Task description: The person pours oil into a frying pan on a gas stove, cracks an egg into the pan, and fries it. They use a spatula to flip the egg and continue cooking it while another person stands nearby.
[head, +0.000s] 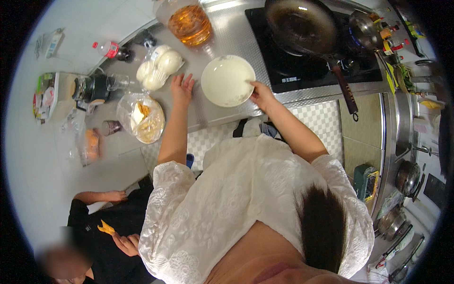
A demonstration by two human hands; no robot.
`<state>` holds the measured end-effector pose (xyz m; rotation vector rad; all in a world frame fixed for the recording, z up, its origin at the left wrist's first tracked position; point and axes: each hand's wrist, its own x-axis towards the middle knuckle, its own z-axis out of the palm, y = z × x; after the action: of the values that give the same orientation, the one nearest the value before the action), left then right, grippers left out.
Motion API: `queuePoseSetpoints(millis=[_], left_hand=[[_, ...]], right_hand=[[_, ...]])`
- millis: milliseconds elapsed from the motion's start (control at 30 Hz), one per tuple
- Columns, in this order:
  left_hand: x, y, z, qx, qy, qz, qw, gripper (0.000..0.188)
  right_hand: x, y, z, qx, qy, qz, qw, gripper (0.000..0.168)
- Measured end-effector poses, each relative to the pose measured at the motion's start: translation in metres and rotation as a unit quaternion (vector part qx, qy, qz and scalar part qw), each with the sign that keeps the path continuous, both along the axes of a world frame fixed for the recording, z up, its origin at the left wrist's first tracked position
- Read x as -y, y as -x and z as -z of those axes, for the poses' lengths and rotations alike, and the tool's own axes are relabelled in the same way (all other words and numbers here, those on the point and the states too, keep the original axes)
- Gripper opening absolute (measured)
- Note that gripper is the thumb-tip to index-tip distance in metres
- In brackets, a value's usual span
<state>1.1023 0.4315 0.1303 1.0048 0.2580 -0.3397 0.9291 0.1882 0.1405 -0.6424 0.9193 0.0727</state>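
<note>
My right hand [261, 95] grips the right rim of a white bowl [227, 81], which is at the front of the metal counter [202, 117]. Its inside looks pale, and I cannot tell what it holds. My left hand [182, 89] is held with fingers apart, left of the bowl and holding nothing. Just beyond it lie round white buns [158, 67] in clear plastic wrap. Left of my left forearm is a plate of food [145, 119] partly covered by a clear plastic bag.
A large wok [301, 26] sits on the black cooktop [294, 76], its handle jutting over the counter edge. A clear jug of amber liquid [189, 25] stands behind the bowl. A cola bottle [112, 50] is at the left. Another person [113, 223] in black is at lower left, holding yellow food.
</note>
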Motion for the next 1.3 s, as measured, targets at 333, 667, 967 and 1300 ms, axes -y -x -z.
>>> queuePoseSetpoints(millis=[333, 667, 967, 1300], left_hand=[[0.011, 0.099, -0.033, 0.079, -0.043, 0.182, 0.979, 0.034], [0.111, 0.255, -0.004, 0.008, -0.031, 0.522, 0.852, 0.022], [0.223, 0.306, -0.002, 0.029, -0.135, 0.63, 0.764, 0.022], [0.379, 0.497, 0.01, -0.063, -0.146, 0.727, 0.668, 0.028]], right_hand=[[0.021, 0.068, -0.011, -0.014, 0.304, -0.007, 0.953, 0.035], [0.059, 0.266, 0.05, -0.206, 0.436, -0.031, 0.876, 0.025], [0.102, 0.39, 0.047, -0.189, 0.383, 0.155, 0.891, 0.022], [0.253, 0.595, 0.052, -0.232, 0.337, 0.375, 0.832, 0.019]])
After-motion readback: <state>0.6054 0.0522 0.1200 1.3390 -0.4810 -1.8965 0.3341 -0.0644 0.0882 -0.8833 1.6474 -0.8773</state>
